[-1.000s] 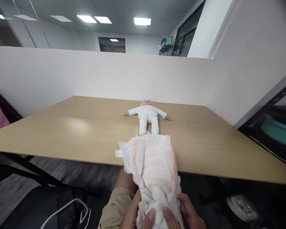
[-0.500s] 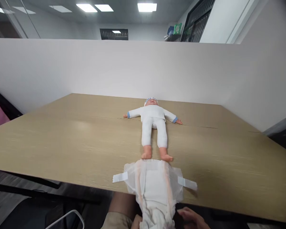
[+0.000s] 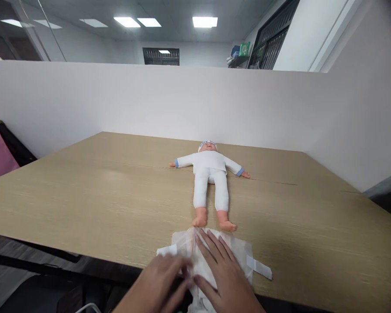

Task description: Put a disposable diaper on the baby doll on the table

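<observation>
An unfolded white diaper (image 3: 203, 265) lies at the table's front edge, its lower part hanging towards my lap. My right hand (image 3: 223, 271) rests flat on its middle, fingers stretched out and pointing away from me. At the diaper's left side is my left hand (image 3: 166, 276), bent and blurred by motion; whether its fingers grip the edge I cannot tell. One fastening tab (image 3: 262, 268) sticks out to the right, and another tab (image 3: 167, 250) shows above my left hand. Just beyond the diaper, a baby doll (image 3: 210, 178) in white clothes lies on its back, feet towards me.
The wooden table (image 3: 101, 195) reaches back to a low white partition (image 3: 150, 100). To the left is a pink cloth (image 3: 0, 154) on something black. A dark seat (image 3: 42, 293) stands below the table at lower left.
Both hands have come up from below the table edge onto the diaper. My right hand now lies flat on it, my left at its left side. The view has tilted slightly upward.
</observation>
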Motion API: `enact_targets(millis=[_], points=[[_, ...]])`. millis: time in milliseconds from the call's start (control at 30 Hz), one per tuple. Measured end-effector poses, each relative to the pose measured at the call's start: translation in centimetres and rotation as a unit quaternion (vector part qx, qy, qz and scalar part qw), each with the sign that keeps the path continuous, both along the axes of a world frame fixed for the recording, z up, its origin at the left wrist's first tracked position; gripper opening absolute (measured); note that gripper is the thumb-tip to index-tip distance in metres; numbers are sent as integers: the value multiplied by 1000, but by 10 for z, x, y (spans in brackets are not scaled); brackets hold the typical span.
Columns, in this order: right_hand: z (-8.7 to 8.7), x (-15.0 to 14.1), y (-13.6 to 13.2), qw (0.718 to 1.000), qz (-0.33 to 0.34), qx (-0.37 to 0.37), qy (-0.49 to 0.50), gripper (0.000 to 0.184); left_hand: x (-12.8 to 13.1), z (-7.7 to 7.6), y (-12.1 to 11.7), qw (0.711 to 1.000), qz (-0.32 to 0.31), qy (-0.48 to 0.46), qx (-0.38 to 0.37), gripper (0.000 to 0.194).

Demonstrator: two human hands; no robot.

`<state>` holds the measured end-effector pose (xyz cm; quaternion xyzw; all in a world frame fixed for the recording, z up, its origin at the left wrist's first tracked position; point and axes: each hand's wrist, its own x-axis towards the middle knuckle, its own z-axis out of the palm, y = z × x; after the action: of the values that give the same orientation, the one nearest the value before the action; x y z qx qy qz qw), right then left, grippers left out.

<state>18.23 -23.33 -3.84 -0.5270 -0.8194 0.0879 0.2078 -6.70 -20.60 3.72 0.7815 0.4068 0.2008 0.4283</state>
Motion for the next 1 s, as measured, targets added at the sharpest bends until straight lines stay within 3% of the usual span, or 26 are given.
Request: enact_targets(millis=[67,133,200,333,400,500,600,700,833,933,1000], points=[[2,2,0,1000,0,-21,3,84,11,4,50,979,-28,62,192,35],[5,3,1,999,-2,-34,9,84,30,4,99,933,-55,135,328,57],[8,3,2,999,0,-42,14,85,53,3,139,889,-92,184,410,81],[12,5,5,998,9,-55,17,85,94,4,182,802,-294,206,476,112],[11,6,7,998,15,-56,19,85,107,4,190,764,-363,197,495,106],[8,8,10,998,27,-61,19,86,118,-1,197,741,-400,163,514,70],[6,12,15,996,38,-78,17,86,123,-8,202,752,-397,125,511,35],[10,19,23,992,49,-114,11,80,127,0,207,778,-387,96,486,25],[19,32,44,989,56,-133,14,72,130,47,216,847,-377,-15,374,33],[22,41,75,991,57,-115,20,68,129,91,225,912,-304,-76,264,36],[22,46,104,992,64,-110,15,66,127,113,232,939,-255,-95,209,40]])
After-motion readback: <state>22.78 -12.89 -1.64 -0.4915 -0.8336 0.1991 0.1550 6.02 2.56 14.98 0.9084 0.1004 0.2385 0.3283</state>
